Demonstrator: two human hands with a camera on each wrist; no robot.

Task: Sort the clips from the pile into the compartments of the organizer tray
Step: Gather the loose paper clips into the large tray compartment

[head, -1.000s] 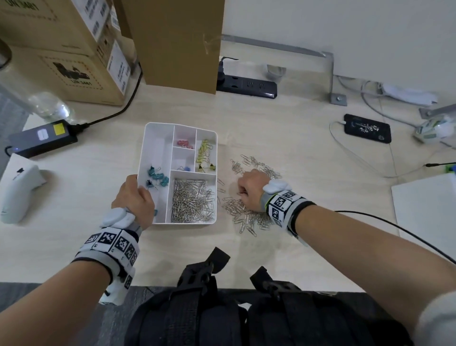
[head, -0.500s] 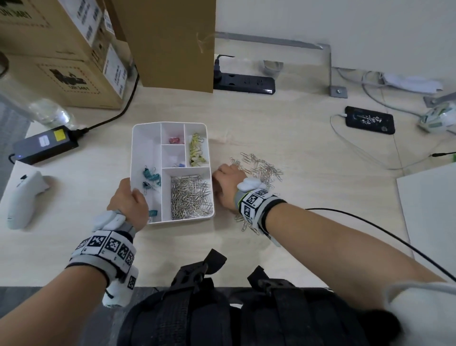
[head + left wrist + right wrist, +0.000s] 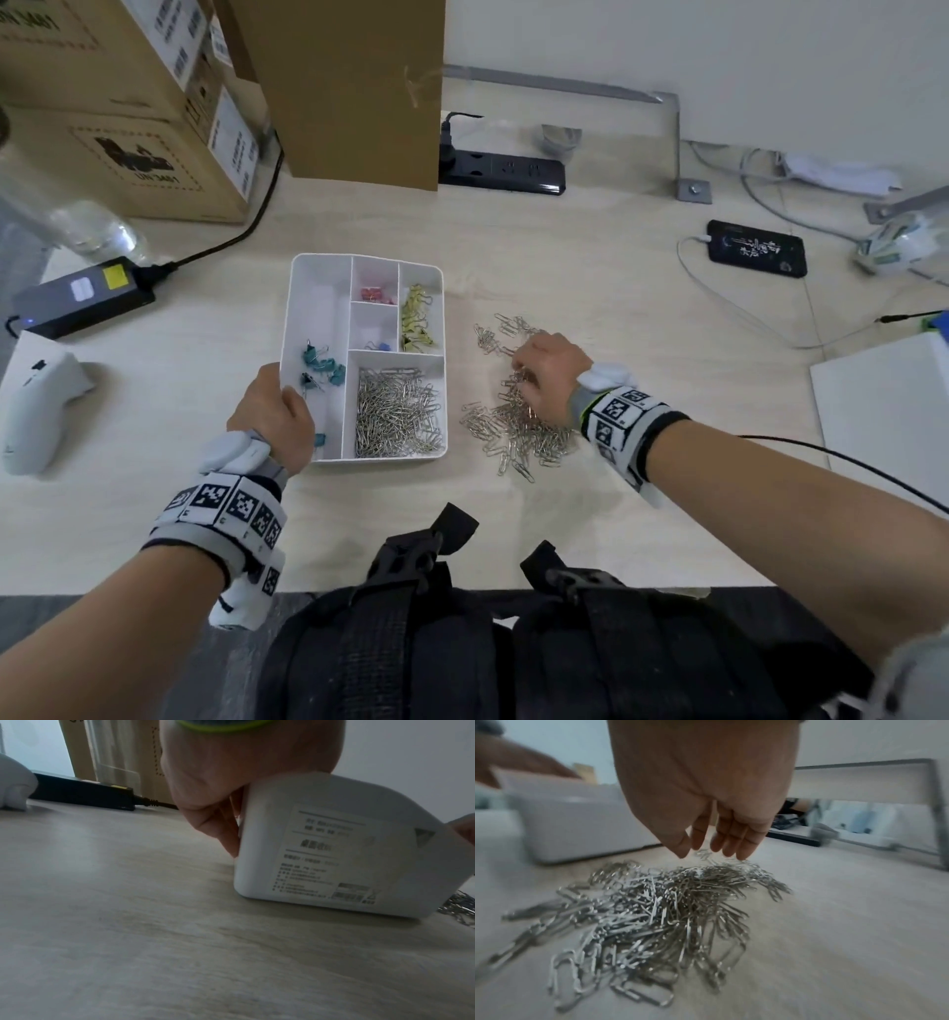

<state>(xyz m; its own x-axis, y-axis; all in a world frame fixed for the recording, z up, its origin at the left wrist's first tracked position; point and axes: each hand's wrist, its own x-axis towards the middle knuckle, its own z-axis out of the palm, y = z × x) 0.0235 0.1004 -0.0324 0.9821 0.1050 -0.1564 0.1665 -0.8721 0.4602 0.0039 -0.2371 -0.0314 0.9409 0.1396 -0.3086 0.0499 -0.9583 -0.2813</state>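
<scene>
Gripping organizer tray (image 3: 314,267) corner at 7 o'clock with left hand (image 3: 272,413).
Right hand (image 3: 547,377), fingers loose and empty, over paper clip pile (image 3: 518,426) at tray's 3 o'clock.

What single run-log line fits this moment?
left hand: grips organizer tray corner | right hand: open over paper clip pile | sorting unfinished

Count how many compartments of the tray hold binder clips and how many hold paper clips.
Compartments with binder clips: 4, namely teal binder clips, pink binder clips, blue binder clips, yellow binder clips
Compartments with paper clips: 1
Total: 5 compartments in the organizer tray
</scene>
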